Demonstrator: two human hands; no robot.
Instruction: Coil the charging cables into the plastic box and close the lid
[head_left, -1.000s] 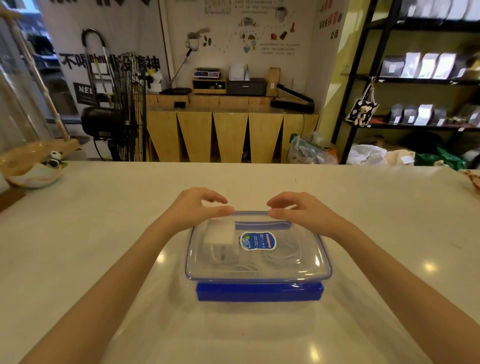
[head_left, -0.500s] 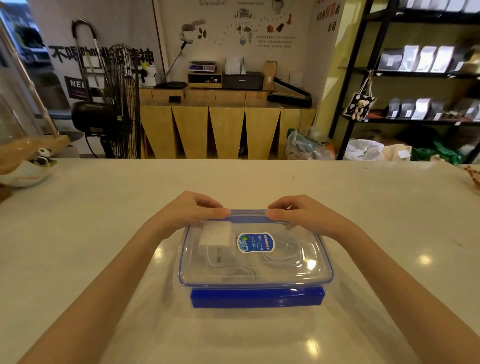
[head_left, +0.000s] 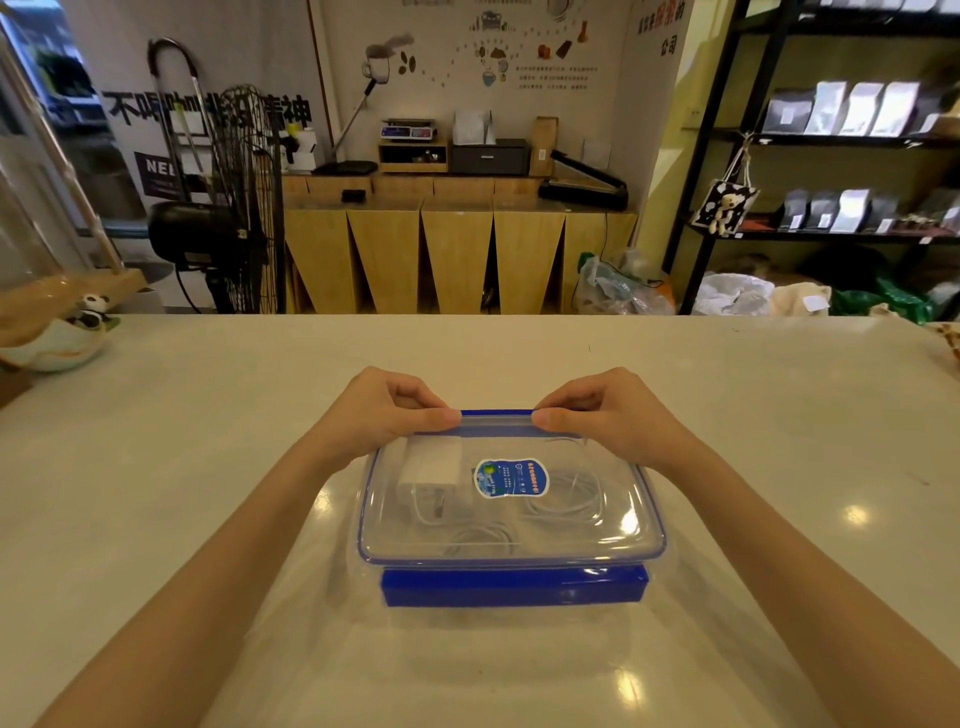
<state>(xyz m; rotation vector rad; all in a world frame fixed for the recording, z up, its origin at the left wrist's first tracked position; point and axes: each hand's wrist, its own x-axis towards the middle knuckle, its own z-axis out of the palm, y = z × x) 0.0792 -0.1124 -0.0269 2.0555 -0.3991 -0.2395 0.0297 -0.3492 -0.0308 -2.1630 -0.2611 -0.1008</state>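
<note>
A clear plastic box (head_left: 644, 525) with a blue-edged lid sits on the pale counter in front of me. Its lid (head_left: 587, 540) lies on top, with a blue sticker (head_left: 511, 478) in the middle. Through the lid I see a white charger block (head_left: 431, 473) at the left and coiled white cables (head_left: 569, 499) at the right and front. A blue latch flap (head_left: 514, 587) sticks out at the near side. My left hand (head_left: 382, 410) and my right hand (head_left: 608, 410) both pinch the blue latch (head_left: 496, 414) along the far edge, thumbs on top.
A bowl with a small panda figure (head_left: 57, 338) stands at the counter's far left edge. Beyond the counter are a floor fan (head_left: 234, 208), a wooden sideboard (head_left: 457, 244) and black shelves (head_left: 852, 156) with pouches.
The lid has settled flatter on the box. Both hands have curled further over the far edge, fingers now wrapped behind it and thumbs pressing on the blue latch.
</note>
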